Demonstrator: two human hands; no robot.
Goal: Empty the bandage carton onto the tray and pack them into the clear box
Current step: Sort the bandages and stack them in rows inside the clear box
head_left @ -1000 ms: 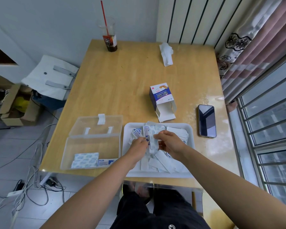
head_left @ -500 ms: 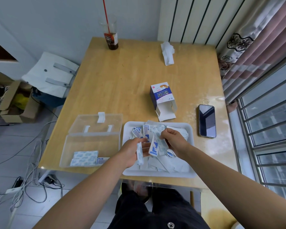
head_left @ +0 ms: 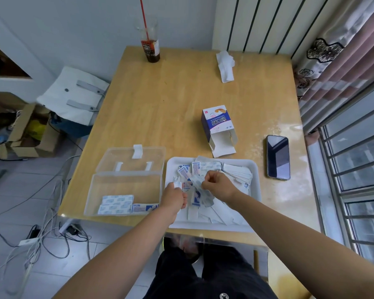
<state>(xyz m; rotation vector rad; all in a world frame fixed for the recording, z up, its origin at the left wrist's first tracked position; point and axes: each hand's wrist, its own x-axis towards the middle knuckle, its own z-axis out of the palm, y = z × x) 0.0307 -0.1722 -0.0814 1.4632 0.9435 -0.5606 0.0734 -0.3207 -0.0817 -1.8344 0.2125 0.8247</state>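
Left hand (head_left: 174, 198) and right hand (head_left: 217, 185) still pinch bandages (head_left: 196, 167) (held slightly apart) above the tray (head_left: 212, 228).

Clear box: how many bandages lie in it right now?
3 visible: two pale patterned bandages overlapping at the clear box's near left corner, one blue-printed bandage right of them against the near wall. Others may lie hidden underneath.
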